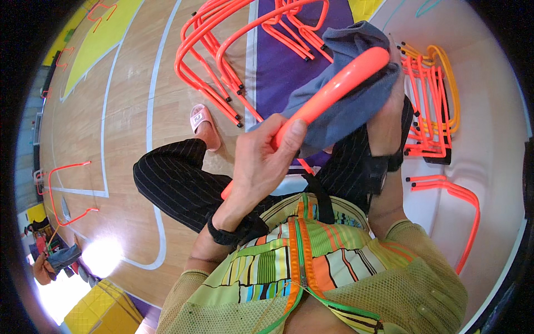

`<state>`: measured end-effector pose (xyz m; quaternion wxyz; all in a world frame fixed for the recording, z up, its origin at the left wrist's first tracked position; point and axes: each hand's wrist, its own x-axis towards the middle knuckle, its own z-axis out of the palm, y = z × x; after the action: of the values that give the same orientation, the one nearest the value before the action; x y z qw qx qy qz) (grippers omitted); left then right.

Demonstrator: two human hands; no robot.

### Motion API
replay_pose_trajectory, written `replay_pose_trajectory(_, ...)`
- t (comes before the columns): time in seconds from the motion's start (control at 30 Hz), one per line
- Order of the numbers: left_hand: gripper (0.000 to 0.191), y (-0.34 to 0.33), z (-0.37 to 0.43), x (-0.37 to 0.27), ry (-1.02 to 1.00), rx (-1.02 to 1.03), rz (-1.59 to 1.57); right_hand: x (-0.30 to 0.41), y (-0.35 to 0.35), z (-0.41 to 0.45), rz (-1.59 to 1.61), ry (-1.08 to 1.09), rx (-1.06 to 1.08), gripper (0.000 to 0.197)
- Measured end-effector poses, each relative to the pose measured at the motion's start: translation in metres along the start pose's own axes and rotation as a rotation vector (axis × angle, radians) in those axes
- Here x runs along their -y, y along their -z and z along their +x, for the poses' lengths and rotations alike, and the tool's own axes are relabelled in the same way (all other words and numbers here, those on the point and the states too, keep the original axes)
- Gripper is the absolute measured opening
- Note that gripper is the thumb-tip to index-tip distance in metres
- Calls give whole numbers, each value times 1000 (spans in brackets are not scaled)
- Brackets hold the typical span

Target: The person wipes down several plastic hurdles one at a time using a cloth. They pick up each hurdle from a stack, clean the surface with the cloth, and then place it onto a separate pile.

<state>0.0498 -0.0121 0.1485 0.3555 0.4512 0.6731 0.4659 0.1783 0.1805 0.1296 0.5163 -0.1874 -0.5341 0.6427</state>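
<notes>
My left hand (260, 156) grips the tube of an orange-red plastic training hurdle (333, 85), held slanting across my lap. One end of the tube rises toward the upper right, and another part shows below my left wrist. A grey-blue cloth (329, 125) hangs around the upper end of the tube. My right hand (393, 94) holds the cloth against the tube from the right side, its fingers mostly hidden behind the fabric. Both wrists wear black bands.
Several orange hurdles (200, 85) stand in front on wood-look flooring and a purple strip (271, 79). Orange hurdles (425, 104) and yellow ones (452, 92) are stacked at right, near a loose orange pair (471, 200). Another hurdle (52, 183) and a person (62, 259) are at left.
</notes>
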Motion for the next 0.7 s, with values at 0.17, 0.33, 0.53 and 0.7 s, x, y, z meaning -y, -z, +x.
replay_pose_trajectory(0.17,48,22,-1,-7,-39,-168,-135,-22,52,8,302,-169,-326,38)
replay_pose_trajectory(0.33,50,39,1,12,-94,-120,-100,3,42,11,388,-346,-260,39)
replay_pose_trajectory(0.53,54,60,-10,5,84,19,-102,-15,27,4,298,-279,-292,39)
replay_pose_trajectory(0.7,43,45,-12,-19,72,-183,-205,-16,-27,-13,257,-256,-279,31)
